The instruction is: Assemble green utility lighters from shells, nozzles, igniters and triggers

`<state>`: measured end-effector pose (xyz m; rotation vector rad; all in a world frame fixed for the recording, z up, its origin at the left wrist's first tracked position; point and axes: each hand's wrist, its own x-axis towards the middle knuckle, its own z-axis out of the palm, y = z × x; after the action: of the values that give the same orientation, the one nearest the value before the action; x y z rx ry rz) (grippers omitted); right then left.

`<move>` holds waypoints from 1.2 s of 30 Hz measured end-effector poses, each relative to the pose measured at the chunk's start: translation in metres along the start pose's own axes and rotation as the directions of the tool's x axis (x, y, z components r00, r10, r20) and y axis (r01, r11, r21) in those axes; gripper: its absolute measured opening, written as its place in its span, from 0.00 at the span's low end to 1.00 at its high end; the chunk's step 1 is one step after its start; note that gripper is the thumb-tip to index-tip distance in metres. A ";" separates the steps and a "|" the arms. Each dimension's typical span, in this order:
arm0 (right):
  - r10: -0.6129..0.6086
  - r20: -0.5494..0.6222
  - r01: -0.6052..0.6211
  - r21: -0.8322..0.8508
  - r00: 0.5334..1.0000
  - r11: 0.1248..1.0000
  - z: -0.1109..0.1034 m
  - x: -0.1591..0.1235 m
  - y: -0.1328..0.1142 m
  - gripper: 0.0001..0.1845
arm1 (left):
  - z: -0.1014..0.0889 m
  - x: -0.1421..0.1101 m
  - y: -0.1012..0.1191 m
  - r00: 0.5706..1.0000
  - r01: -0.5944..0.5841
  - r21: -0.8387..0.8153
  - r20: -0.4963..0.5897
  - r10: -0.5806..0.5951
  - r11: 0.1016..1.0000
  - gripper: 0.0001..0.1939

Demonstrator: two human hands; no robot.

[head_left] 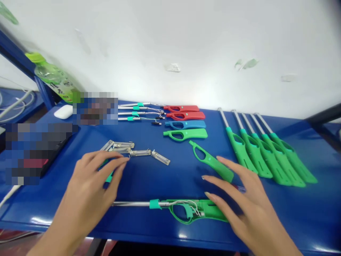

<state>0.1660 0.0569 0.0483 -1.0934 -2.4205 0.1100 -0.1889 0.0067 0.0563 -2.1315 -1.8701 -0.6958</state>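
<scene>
My left hand (92,177) hovers over the blue table (149,181) with fingers curled round a small teal part, just below a cluster of clear fuel tubes (138,152). My right hand (239,199) is spread flat, fingers apart, over the rear of an opened green lighter (183,209) whose metal rod points left and whose wires show. A loose green handle shell (211,161) lies just beyond its fingertips.
Several finished green lighters (266,153) lie in a row at right. Red, blue and green handle shells (185,122) and metal rods with teal collars (138,112) lie at the back. A green bottle (54,78) and a white mouse (63,111) sit far left.
</scene>
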 end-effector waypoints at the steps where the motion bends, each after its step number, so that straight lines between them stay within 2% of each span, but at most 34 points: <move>1: -0.015 0.025 0.016 -0.024 1.000 1.000 -0.001 0.005 0.000 0.16 | -0.002 0.001 -0.007 1.000 0.015 0.031 -0.001 -0.015 0.999 0.08; 5: -0.116 0.146 0.131 -0.095 0.982 0.987 -0.002 0.029 -0.007 0.18 | -0.015 -0.006 -0.025 0.994 0.110 0.085 -0.002 -0.110 0.990 0.10; 9: -0.236 0.207 0.261 -0.103 0.949 0.960 0.004 0.063 -0.021 0.13 | -0.018 -0.011 -0.029 0.984 0.180 0.036 -0.012 -0.179 0.983 0.13; 12: -0.202 0.289 0.250 -0.142 0.936 0.958 0.016 0.090 -0.034 0.10 | -0.011 -0.005 -0.028 0.991 0.128 -0.010 0.030 -0.128 0.992 0.14; 15: -0.178 0.295 0.239 -0.188 0.939 0.953 0.034 0.112 -0.046 0.14 | -0.004 0.005 -0.024 0.991 0.103 -0.018 0.087 -0.101 0.995 0.15; 18: -0.172 0.308 0.249 -0.231 0.936 0.940 0.049 0.121 -0.054 0.11 | -0.001 0.009 -0.024 0.986 0.117 -0.002 0.116 -0.116 0.993 0.16; 21: -0.167 0.298 0.251 -0.270 0.940 0.930 0.055 0.116 -0.053 0.07 | -0.001 0.003 -0.029 0.982 0.138 0.019 0.125 -0.139 0.990 0.17; 25: -0.177 0.257 0.252 -0.296 0.950 0.921 0.048 0.097 -0.038 0.07 | -0.005 -0.010 -0.039 0.973 0.159 0.027 0.163 -0.161 0.987 0.18; 28: -0.187 0.215 0.244 -0.280 0.959 0.929 0.035 0.082 -0.025 0.10 | -0.006 -0.015 -0.043 0.965 0.164 0.024 0.201 -0.166 0.986 0.19; 33: -0.165 0.122 0.189 -0.217 0.979 0.958 0.005 0.058 -0.014 0.20 | 0.002 -0.013 -0.044 0.953 0.183 0.046 0.236 -0.188 0.982 0.19; 36: -0.121 0.076 0.131 -0.136 0.990 0.982 -0.009 0.043 -0.010 0.20 | 0.005 -0.008 -0.044 0.951 0.169 0.050 0.254 -0.176 0.984 0.19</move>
<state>0.1390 0.0798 0.0756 -1.0067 -2.5842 -0.0679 -0.2317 0.0091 0.0416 -2.1460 -2.2072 -0.4373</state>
